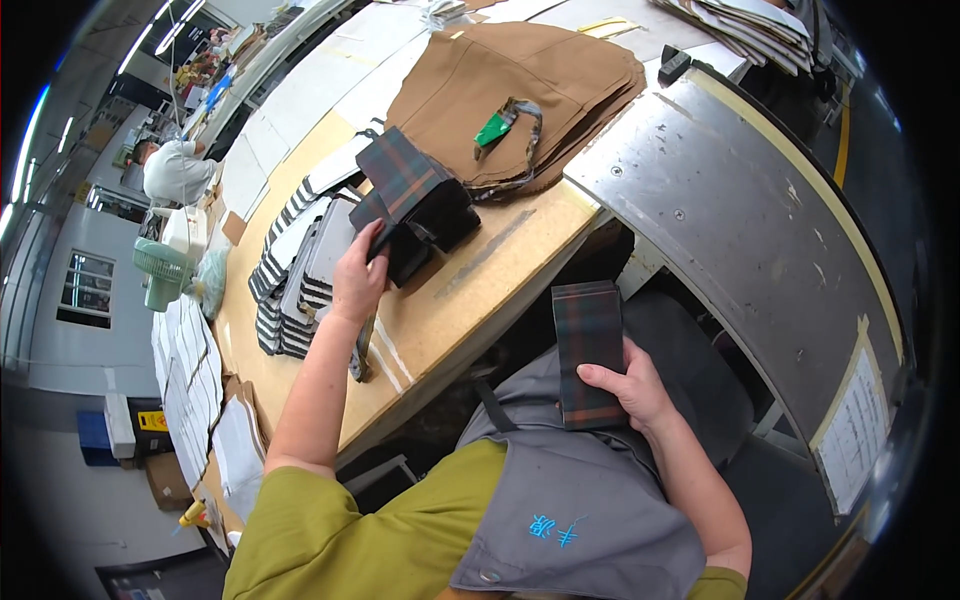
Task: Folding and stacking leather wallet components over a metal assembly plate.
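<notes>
In my right hand (pixel 635 385) is a dark plaid fabric panel (pixel 587 335), a flat rectangle held upright over my lap, thumb on its face. My left hand (pixel 358 275) reaches across the table and pinches the near edge of another plaid panel (pixel 400 175) on top of a dark stack (pixel 450 215). How many layers those fingers grip is hidden. Just left of that hand lies a pile of grey and white pieces with black-and-white striped edges (pixel 290 285).
Brown fabric pieces (pixel 520 90) are stacked behind, with a green-tagged patterned strap (pixel 505 130) on top. A metal-topped table (pixel 740 190) stands at right, beside the wooden table (pixel 480 270). White sheets (pixel 185 360) and a green fan (pixel 165 270) are at left. Another person (pixel 178 172) sits far left.
</notes>
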`<state>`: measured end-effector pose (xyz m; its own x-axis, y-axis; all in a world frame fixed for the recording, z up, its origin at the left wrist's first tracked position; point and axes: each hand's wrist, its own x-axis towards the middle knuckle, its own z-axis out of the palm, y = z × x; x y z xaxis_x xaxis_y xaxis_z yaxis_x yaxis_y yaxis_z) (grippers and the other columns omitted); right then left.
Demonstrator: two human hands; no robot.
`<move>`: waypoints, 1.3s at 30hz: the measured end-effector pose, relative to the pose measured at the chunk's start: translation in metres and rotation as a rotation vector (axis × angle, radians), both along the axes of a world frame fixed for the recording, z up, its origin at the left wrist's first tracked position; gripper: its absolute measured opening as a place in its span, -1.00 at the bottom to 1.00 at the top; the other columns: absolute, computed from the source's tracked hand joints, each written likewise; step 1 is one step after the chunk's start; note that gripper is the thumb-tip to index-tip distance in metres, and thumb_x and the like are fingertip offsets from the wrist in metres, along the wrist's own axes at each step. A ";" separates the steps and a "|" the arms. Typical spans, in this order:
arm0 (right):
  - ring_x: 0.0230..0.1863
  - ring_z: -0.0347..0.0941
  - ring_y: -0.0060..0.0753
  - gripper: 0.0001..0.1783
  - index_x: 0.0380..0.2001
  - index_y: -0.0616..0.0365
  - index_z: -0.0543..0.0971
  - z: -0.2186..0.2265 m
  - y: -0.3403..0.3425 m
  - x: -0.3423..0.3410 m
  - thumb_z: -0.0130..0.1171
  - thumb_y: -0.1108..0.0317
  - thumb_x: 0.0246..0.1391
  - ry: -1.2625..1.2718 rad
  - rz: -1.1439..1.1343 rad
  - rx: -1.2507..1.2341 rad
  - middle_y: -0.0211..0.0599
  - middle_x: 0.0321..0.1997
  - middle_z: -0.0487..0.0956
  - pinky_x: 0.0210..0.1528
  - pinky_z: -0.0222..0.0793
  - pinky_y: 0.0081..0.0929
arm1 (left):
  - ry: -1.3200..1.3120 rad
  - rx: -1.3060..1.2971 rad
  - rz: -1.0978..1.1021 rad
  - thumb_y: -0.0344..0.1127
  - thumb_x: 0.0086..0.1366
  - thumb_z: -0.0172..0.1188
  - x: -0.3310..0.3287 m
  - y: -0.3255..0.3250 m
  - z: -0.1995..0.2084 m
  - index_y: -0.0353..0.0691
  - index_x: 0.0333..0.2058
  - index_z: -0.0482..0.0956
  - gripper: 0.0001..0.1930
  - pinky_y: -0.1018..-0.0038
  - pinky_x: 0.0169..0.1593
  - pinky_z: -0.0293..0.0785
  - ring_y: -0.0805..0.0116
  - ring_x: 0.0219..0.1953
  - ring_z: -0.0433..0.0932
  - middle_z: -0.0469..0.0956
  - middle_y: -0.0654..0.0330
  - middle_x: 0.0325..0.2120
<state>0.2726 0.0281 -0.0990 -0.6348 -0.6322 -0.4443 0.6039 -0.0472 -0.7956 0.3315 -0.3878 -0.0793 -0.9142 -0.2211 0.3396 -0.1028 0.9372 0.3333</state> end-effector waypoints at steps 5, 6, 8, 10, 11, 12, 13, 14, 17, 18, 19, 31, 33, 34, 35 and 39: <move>0.02 0.49 -0.45 -0.37 0.04 0.29 0.47 0.004 -0.001 -0.001 0.50 0.26 -0.05 0.004 0.013 0.014 -0.23 0.00 0.57 0.14 0.38 -0.45 | 0.150 0.330 0.232 -0.45 0.34 0.13 0.013 -0.028 -0.021 -0.28 0.05 0.54 -0.69 0.44 -0.07 0.50 0.25 -0.24 0.63 0.65 -0.03 -0.24; 0.02 0.49 -0.45 -0.37 0.04 0.29 0.47 0.005 -0.002 -0.001 0.50 0.26 -0.05 0.003 0.009 0.022 -0.23 0.00 0.57 0.14 0.38 -0.45 | 0.195 0.406 0.217 -0.44 0.35 0.13 0.011 -0.027 -0.021 -0.26 0.04 0.55 -0.71 0.44 -0.07 0.49 0.29 -0.23 0.62 0.66 -0.01 -0.24; 0.02 0.49 -0.44 -0.37 0.04 0.29 0.47 0.005 -0.003 -0.002 0.50 0.26 -0.05 0.000 0.006 0.032 -0.23 0.00 0.57 0.15 0.38 -0.45 | 0.195 0.423 0.244 -0.43 0.36 0.16 0.012 -0.026 -0.018 -0.26 0.05 0.55 -0.71 0.44 -0.04 0.50 0.30 -0.18 0.63 0.68 0.04 -0.21; 0.02 0.49 -0.45 -0.38 0.05 0.28 0.47 0.004 -0.003 -0.003 0.49 0.27 -0.04 -0.008 0.011 0.028 -0.24 0.00 0.57 0.15 0.37 -0.45 | 0.239 0.258 0.181 -0.42 0.36 0.18 0.009 -0.015 -0.011 -0.29 0.05 0.55 -0.70 0.47 0.00 0.49 0.30 -0.13 0.65 0.68 0.04 -0.20; 0.02 0.49 -0.45 -0.38 0.05 0.28 0.47 0.005 -0.003 -0.003 0.49 0.27 -0.04 -0.010 0.014 0.033 -0.24 0.00 0.57 0.15 0.37 -0.45 | 0.115 0.342 0.134 -0.38 0.30 0.24 0.008 -0.007 -0.005 -0.27 0.07 0.54 -0.64 0.41 0.11 0.46 0.19 0.02 0.61 0.65 0.03 -0.08; 0.02 0.49 -0.45 -0.38 0.05 0.28 0.47 0.006 -0.003 -0.004 0.49 0.27 -0.04 -0.018 0.016 0.028 -0.24 0.00 0.57 0.15 0.37 -0.45 | 0.114 0.345 0.138 -0.38 0.30 0.24 0.007 0.004 -0.001 -0.27 0.07 0.54 -0.64 0.41 0.11 0.46 0.19 0.02 0.61 0.65 0.03 -0.08; 0.02 0.49 -0.45 -0.38 0.05 0.28 0.48 0.008 -0.004 -0.004 0.49 0.27 -0.04 -0.024 0.018 0.022 -0.25 0.00 0.57 0.15 0.37 -0.46 | 0.071 0.139 0.098 -0.35 0.26 0.28 0.005 0.013 0.001 -0.24 0.08 0.54 -0.59 0.35 0.16 0.42 0.13 0.09 0.55 0.61 0.03 -0.02; 0.02 0.49 -0.45 -0.38 0.05 0.28 0.48 0.008 -0.005 -0.004 0.49 0.27 -0.04 -0.025 0.022 0.025 -0.25 0.00 0.57 0.15 0.37 -0.46 | 0.028 -0.067 0.057 -0.32 0.21 0.32 0.006 0.018 0.001 -0.21 0.10 0.54 -0.55 0.30 0.20 0.39 0.07 0.17 0.50 0.58 0.03 0.05; 0.01 0.49 -0.46 -0.38 0.05 0.27 0.48 0.005 -0.006 -0.004 0.49 0.27 -0.04 -0.025 0.014 0.030 -0.25 -0.01 0.58 0.14 0.38 -0.46 | -0.100 -0.105 0.082 -0.24 0.14 0.35 0.004 0.014 0.008 -0.21 0.20 0.41 -0.37 0.21 0.23 0.36 -0.02 0.20 0.43 0.50 -0.02 0.13; 0.01 0.49 -0.46 -0.38 0.05 0.27 0.48 0.004 -0.004 -0.004 0.49 0.27 -0.04 -0.036 0.016 0.033 -0.25 -0.01 0.58 0.14 0.38 -0.46 | -0.169 -0.170 0.088 -0.23 0.14 0.35 0.001 0.016 0.013 -0.24 0.22 0.37 -0.33 0.21 0.21 0.38 -0.02 0.18 0.45 0.50 -0.05 0.11; 0.00 0.49 -0.46 -0.38 0.05 0.27 0.48 0.002 -0.003 -0.004 0.49 0.27 -0.04 -0.047 0.024 0.033 -0.26 -0.01 0.58 0.14 0.39 -0.45 | -0.170 -0.166 0.090 -0.23 0.14 0.35 -0.003 0.019 0.019 -0.24 0.22 0.37 -0.33 0.21 0.21 0.38 -0.02 0.18 0.45 0.50 -0.05 0.11; 0.03 0.48 -0.46 -0.35 0.08 0.29 0.44 0.007 -0.006 -0.005 0.47 0.21 0.00 -0.049 0.048 0.042 -0.22 0.02 0.56 0.15 0.38 -0.45 | 0.338 0.679 0.397 -0.27 0.43 0.13 0.021 -0.028 -0.013 -0.37 0.03 0.50 -0.69 0.40 -0.18 0.64 0.42 -0.20 0.58 0.60 0.14 -0.14; 0.03 0.48 -0.46 -0.35 0.09 0.30 0.43 0.004 -0.007 -0.006 0.45 0.20 0.03 -0.028 0.046 0.036 -0.22 0.03 0.56 0.15 0.38 -0.45 | 0.591 0.905 0.494 -0.19 0.46 0.12 0.027 -0.031 -0.009 -0.34 -0.05 0.52 -0.70 0.47 -0.24 0.69 0.48 -0.22 0.55 0.56 0.21 -0.14; 0.03 0.48 -0.45 -0.35 0.10 0.31 0.42 0.003 -0.007 -0.006 0.44 0.18 0.05 -0.010 0.047 0.026 -0.22 0.04 0.56 0.15 0.38 -0.45 | 0.683 0.902 0.580 -0.23 0.46 0.12 0.029 -0.031 -0.002 -0.33 -0.09 0.52 -0.75 0.50 -0.28 0.69 0.50 -0.26 0.53 0.54 0.24 -0.17; 0.03 0.48 -0.45 -0.35 0.10 0.31 0.42 0.005 -0.009 -0.007 0.44 0.18 0.05 -0.009 0.053 0.026 -0.22 0.04 0.56 0.15 0.38 -0.45 | 0.760 0.878 0.564 -0.25 0.46 0.11 0.031 -0.030 0.007 -0.32 -0.11 0.52 -0.77 0.51 -0.30 0.69 0.52 -0.28 0.52 0.54 0.25 -0.20; 0.03 0.48 -0.48 -0.41 0.11 0.32 0.41 0.013 -0.019 -0.012 0.34 0.18 0.17 0.007 0.069 -0.007 -0.22 0.04 0.56 0.12 0.40 -0.47 | 0.824 0.582 0.366 -0.37 0.46 0.09 0.028 0.019 0.065 -0.35 0.05 0.52 -0.73 0.55 -0.21 0.58 0.56 -0.31 0.50 0.60 0.17 -0.15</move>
